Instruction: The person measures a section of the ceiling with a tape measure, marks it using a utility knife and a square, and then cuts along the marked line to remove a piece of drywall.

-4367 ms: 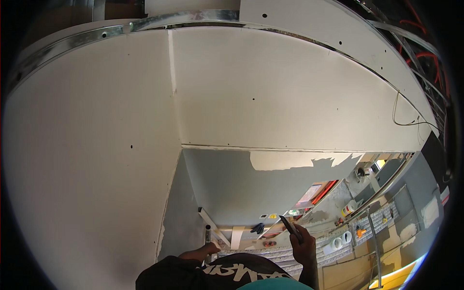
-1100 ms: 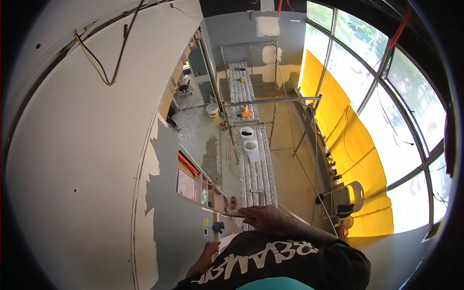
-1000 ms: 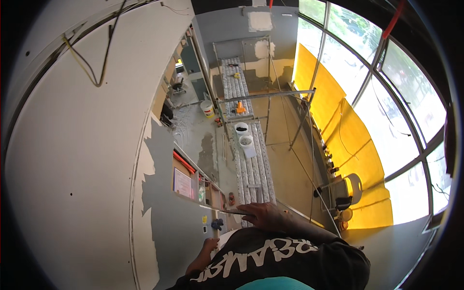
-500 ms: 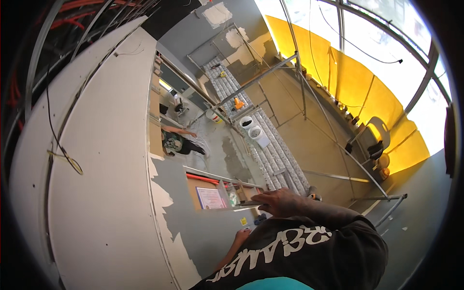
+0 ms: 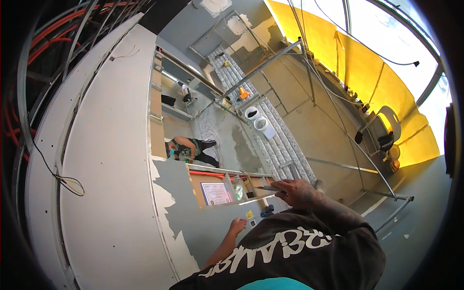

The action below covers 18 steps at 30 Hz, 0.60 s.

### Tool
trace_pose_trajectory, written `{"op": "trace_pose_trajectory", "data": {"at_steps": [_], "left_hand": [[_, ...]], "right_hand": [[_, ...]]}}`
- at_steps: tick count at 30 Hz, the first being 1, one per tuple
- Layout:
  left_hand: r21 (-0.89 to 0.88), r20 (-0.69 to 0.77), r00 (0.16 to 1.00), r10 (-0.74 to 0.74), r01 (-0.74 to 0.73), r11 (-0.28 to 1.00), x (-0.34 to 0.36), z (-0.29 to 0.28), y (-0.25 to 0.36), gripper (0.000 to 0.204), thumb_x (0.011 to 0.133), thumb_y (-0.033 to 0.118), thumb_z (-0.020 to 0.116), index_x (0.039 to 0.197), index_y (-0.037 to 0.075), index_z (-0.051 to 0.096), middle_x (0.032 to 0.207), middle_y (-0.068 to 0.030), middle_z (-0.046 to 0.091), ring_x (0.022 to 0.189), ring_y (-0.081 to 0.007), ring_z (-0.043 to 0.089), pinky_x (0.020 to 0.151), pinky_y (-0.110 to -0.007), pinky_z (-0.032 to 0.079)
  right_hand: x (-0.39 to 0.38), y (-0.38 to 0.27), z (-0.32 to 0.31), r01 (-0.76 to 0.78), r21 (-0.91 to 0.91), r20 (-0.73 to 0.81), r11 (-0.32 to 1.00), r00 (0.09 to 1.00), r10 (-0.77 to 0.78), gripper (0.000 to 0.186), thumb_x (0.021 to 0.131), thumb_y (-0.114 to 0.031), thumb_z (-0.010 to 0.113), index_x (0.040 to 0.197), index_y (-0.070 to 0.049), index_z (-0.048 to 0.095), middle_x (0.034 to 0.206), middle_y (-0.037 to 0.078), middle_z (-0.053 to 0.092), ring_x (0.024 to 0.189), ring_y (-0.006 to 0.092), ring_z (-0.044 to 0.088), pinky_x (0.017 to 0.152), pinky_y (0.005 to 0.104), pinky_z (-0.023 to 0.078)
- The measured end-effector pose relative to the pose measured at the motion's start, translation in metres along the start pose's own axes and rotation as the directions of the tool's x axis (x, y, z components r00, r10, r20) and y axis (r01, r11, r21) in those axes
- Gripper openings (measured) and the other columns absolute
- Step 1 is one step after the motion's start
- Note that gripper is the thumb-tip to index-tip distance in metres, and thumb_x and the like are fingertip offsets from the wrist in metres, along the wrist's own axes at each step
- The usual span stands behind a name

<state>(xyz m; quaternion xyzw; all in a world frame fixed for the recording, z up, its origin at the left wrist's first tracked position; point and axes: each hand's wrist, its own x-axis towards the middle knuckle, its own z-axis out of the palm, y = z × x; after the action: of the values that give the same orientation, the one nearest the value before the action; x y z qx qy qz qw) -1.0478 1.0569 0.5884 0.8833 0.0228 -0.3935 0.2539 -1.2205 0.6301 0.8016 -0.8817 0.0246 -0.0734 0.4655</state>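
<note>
My right hand (image 5: 297,193) is closed around a thin flat-bladed tool (image 5: 270,187), seen nearly edge-on, its blade pointing left in front of a wall opening (image 5: 195,191). Lower and to the left, my left hand (image 5: 237,225) is raised with its fingers curled; whatever they may hold is hidden. Close to it on the grey wall are a yellow wall box (image 5: 249,213) and a small white-framed box (image 5: 252,223). A framed certificate (image 5: 216,193) stands inside the opening, beside a greenish-white bundle (image 5: 239,189). A dark blue object (image 5: 267,210) lies nearer my right hand.
Below, a co-worker (image 5: 191,150) sits or crouches on the floor. Two white buckets (image 5: 261,124) and an orange tool (image 5: 243,93) rest on scaffold planks (image 5: 290,147). Metal scaffold tubes (image 5: 263,67) cross the space. Pale boarding (image 5: 111,159) rises on the left, with a cable (image 5: 72,186) hanging.
My left hand has come up further into view, fingers curled. My right hand and the flat tool have shifted slightly up and right. The co-worker's outstretched arm has drawn in. The view has shifted slightly.
</note>
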Motion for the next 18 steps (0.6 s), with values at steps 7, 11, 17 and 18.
{"op": "trace_pose_trajectory", "data": {"at_steps": [7,11,17,18], "left_hand": [[0.0,0.104,0.989,0.106,-0.106,0.994,0.008,0.049,0.013,0.04,0.089,0.041,0.073,0.095,0.001,0.072,0.082,-0.0073,0.072,0.068,-0.0145,0.067,0.068,-0.032,0.054],[0.072,0.098,0.989,0.108,-0.115,0.991,0.029,0.072,0.001,0.043,0.088,0.047,0.072,0.097,0.005,0.075,0.089,-0.0129,0.074,0.074,-0.024,0.071,0.074,-0.038,0.055],[0.042,0.052,0.998,0.018,-0.021,0.999,0.048,0.097,-0.02,0.045,0.084,0.051,0.071,0.103,0.011,0.077,0.102,-0.0196,0.076,0.098,-0.0316,0.073,0.089,-0.042,0.055],[0.006,0.075,0.997,-0.015,0.015,1.0,0.049,0.1,-0.021,0.046,0.084,0.05,0.072,0.105,0.01,0.077,0.101,-0.0188,0.076,0.095,-0.0314,0.073,0.087,-0.042,0.056]], "right_hand": [[0.006,0.011,-0.02,0.005,-0.01,-0.027,1.0,1.0,-0.005,0.042,0.094,-0.028,0.068,0.131,-0.012,0.06,0.112,0.019,0.071,0.09,0.0386,0.072,0.077,0.0494,0.058],[0.012,0.018,-0.019,-0.003,-0.018,0.036,1.0,0.999,0.004,0.041,0.094,-0.029,0.068,0.13,-0.012,0.061,0.11,0.017,0.072,0.09,0.0386,0.072,0.076,0.0489,0.058],[0.021,0.024,-0.017,-0.036,-0.03,0.134,0.999,0.99,0.04,0.04,0.095,-0.029,0.067,0.131,-0.013,0.061,0.113,0.017,0.071,0.094,0.0394,0.071,0.078,0.0505,0.057],[0.024,0.025,-0.018,-0.018,-0.032,0.145,0.999,0.989,0.022,0.039,0.095,-0.029,0.066,0.131,-0.013,0.061,0.113,0.017,0.071,0.095,0.0395,0.07,0.079,0.0512,0.056]]}}
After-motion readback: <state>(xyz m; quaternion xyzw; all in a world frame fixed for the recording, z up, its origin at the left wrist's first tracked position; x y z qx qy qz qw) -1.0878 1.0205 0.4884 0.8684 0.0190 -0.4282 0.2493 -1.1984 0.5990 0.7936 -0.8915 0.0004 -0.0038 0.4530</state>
